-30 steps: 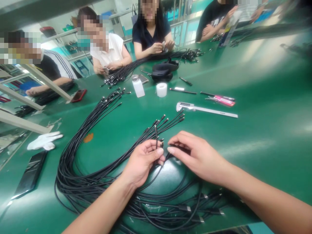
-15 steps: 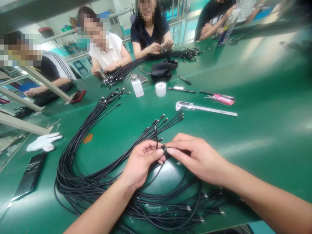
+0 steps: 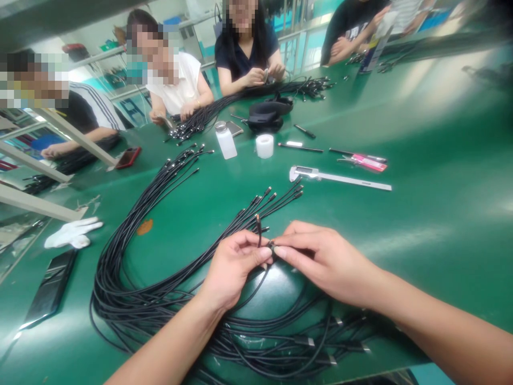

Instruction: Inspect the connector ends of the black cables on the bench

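Note:
My left hand (image 3: pixel 236 262) is closed on a black cable (image 3: pixel 259 227), whose connector end sticks up between the fingers. Fingertips of my right hand (image 3: pixel 320 256) pinch at the same spot, meeting the left thumb over a small dark part of the cable that is mostly hidden. Under and around both hands curves a large bundle of black cables (image 3: pixel 116 256) with small metal plugs at the upper ends. Larger flat plugs (image 3: pixel 310 341) lie below my right wrist.
On the green table (image 3: pixel 441 214) lie a digital caliper (image 3: pixel 344 179), a tape roll (image 3: pixel 264 146), a white bottle (image 3: pixel 226 141), pink-handled tweezers (image 3: pixel 366 162), a white glove (image 3: pixel 74 233) and a black phone (image 3: pixel 50 286). Several people across the table handle another cable bundle (image 3: pixel 224 104).
The upright cable end has dipped slightly and turned in my left hand. My fingertips have drawn closer over the small part. Other things stay in place.

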`<state>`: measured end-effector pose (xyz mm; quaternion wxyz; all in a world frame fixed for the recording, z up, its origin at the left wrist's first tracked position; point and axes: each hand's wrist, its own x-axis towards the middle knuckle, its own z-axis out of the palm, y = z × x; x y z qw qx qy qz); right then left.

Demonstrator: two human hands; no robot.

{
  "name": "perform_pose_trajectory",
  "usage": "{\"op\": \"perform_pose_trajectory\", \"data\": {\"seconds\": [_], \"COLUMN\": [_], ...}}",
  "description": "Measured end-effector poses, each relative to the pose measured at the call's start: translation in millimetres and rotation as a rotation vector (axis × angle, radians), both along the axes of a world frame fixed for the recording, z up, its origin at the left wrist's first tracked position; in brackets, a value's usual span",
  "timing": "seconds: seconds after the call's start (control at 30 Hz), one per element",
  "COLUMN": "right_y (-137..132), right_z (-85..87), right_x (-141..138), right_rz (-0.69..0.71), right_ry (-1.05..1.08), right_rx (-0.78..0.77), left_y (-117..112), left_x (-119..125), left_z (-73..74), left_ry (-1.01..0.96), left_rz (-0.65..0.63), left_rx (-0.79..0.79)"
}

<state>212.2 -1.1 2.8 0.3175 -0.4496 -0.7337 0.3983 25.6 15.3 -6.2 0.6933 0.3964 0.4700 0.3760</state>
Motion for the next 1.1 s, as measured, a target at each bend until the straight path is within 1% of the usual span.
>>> {"op": "perform_pose_trajectory", "data": {"seconds": [0.23, 0.5, 0.9, 1.0, 1.1], "right_y": [0.3, 0.0, 0.9, 3.3, 5.3], "right_z": [0.6, 0.8, -0.6, -0.8, 0.2], "right_x": [-0.5, -0.2, 0.7, 2.0, 3.2], "right_rz": [0.0, -0.004, -0.034, -0.047, -0.054], "right_ry": [-0.015, -0.027, -0.053, -0.092, -0.089], "right_rx": [-0.009, -0.018, -0.031, -0.032, -0.047], "left_y": [-1.2, -1.8, -0.3, -0.3, -0.9], "left_x": [-0.2, -1.4, -1.3, -0.8, -1.2], "left_z": [0.2, -1.6, -4.0, -3.6, -2.8], "left_ry": [0.003, 0.05, 0.037, 0.052, 0.069], "left_rz": [0.0, -0.018, -0.008, -0.009, -0.023], "left_rx": [0.014, 0.048, 0.043, 0.041, 0.037]}}
